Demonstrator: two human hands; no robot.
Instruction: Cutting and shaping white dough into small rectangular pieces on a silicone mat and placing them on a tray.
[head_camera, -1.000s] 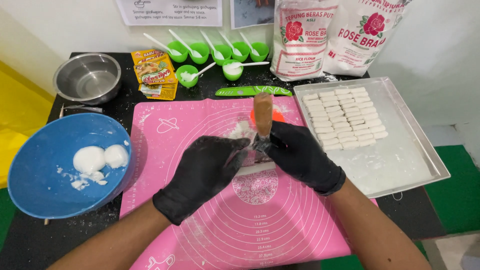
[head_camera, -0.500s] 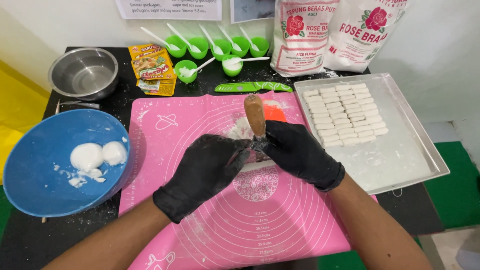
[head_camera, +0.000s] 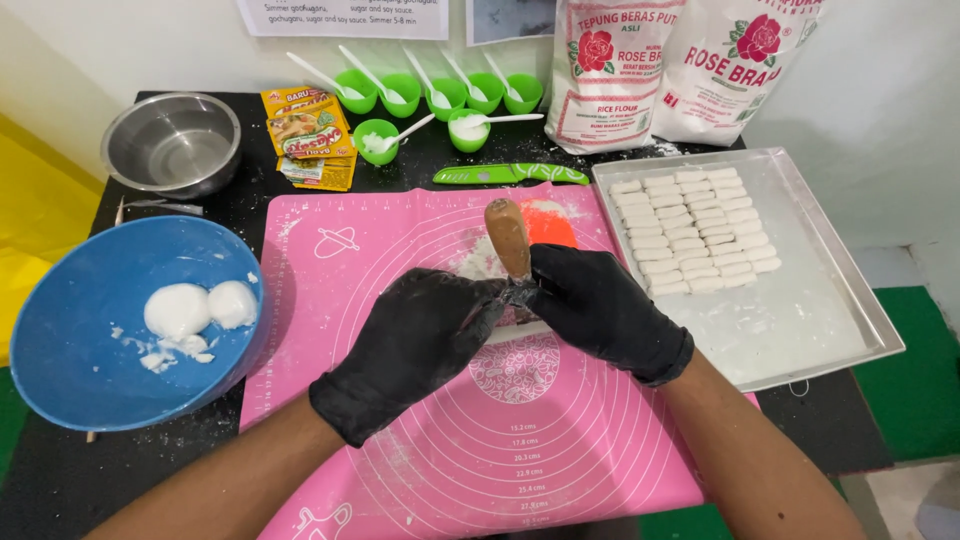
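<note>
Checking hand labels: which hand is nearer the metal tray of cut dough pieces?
Right. The right hand sits just left of the metal tray, near its edge; the left hand is farther off, over the pink mat.

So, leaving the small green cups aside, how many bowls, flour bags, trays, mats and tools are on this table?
Bowls: 2 (steel bowl, blue bowl)
Flour bags: 2 (left bag, right bag)
Trays: 1 (metal tray)
Mats: 1 (pink mat)
Tools: 2 (green knife, wooden-handled tool)
Total: 8
</note>
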